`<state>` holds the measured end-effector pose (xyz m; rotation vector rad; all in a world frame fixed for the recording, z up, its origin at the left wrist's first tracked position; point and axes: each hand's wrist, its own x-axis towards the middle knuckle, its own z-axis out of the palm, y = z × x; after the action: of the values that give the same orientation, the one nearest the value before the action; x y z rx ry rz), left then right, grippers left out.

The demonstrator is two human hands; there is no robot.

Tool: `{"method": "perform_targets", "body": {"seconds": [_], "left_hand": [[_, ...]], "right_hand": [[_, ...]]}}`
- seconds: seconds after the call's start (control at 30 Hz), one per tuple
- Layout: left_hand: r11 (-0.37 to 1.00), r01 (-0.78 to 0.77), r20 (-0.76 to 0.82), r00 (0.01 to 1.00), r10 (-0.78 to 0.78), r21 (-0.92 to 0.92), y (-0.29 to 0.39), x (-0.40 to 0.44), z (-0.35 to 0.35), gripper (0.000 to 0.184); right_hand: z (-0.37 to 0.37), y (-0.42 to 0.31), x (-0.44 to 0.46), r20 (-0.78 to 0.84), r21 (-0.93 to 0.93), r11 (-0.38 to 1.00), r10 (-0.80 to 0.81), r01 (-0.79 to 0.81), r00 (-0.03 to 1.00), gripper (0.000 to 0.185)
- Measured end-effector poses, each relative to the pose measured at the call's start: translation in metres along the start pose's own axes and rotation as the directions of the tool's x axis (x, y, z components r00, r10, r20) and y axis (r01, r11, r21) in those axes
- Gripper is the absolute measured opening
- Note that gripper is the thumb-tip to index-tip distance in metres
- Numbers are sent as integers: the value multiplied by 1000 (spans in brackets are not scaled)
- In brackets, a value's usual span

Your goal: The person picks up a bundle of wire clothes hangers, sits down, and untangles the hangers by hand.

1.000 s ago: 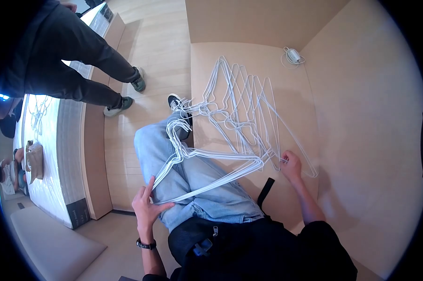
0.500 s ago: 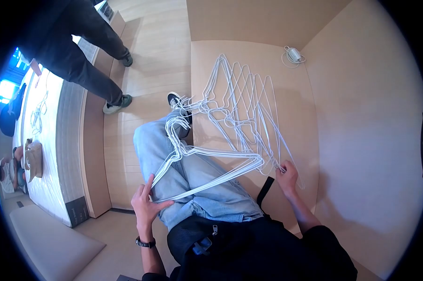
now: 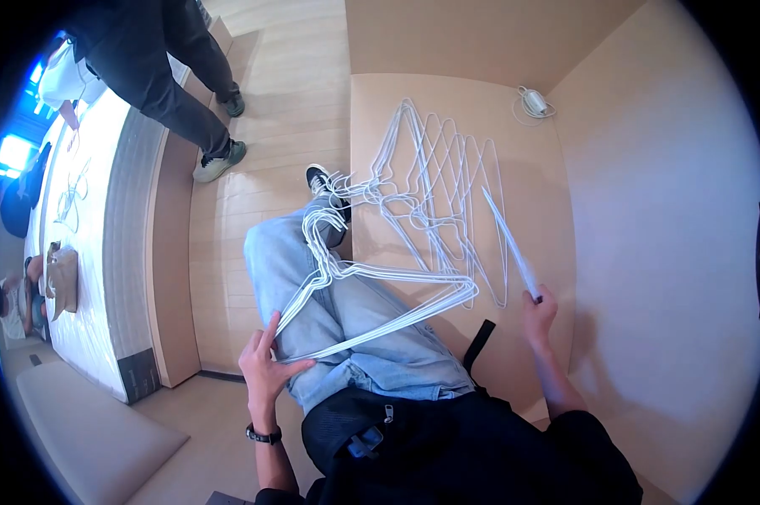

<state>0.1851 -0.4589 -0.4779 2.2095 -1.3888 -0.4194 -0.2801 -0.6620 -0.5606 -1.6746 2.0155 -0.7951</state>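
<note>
A stack of white wire hangers point(image 3: 397, 273) lies across my lap, hooks toward my knee. My left hand point(image 3: 266, 368) grips the near-left end of this stack between thumb and fingers. At the right, my right hand point(image 3: 540, 310) is closed on a white hanger point(image 3: 514, 252) seen nearly edge-on, its far end slanting up and left. More white hangers point(image 3: 426, 177) lie overlapping on the wooden surface point(image 3: 531, 194) beyond my lap, their hooks bunched near my shoe.
A white cable with a plug point(image 3: 534, 103) lies in the far corner by the panels. A person in dark trousers point(image 3: 174, 101) stands at the upper left beside a plastic-wrapped mattress point(image 3: 127, 252) bearing a beige bag point(image 3: 62, 278). A black strap point(image 3: 479, 338) sticks up near my hip.
My right hand has moved right with a hanger, which has swung round and come apart from the others. My left hand stays on the stack. The standing person has shifted their legs.
</note>
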Motion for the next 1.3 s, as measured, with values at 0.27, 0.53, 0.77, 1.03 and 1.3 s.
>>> {"method": "perform_targets", "body": {"seconds": [0.27, 0.53, 0.77, 1.03, 1.3], "left_hand": [[998, -55, -35, 998, 55, 3, -3, 1, -1, 96], [999, -45, -32, 998, 46, 24, -4, -1, -1, 94], [998, -52, -45, 998, 53, 19, -2, -1, -2, 93], [998, -51, -15, 999, 51, 23, -6, -1, -4, 95], [997, -82, -18, 996, 82, 0, -7, 0, -6, 90]], "right_hand": [[-15, -64, 22, 5, 342, 938, -63, 58, 998, 32], [-48, -205, -5, 680, 724, 291, -458, -626, 573, 32], [-8, -239, -37, 736, 651, 412, -547, -638, 398, 38], [31, -264, -88, 795, 600, 254, -290, -758, 533, 40], [8, -279, -121, 683, 727, 445, -394, -522, 615, 41]]}}
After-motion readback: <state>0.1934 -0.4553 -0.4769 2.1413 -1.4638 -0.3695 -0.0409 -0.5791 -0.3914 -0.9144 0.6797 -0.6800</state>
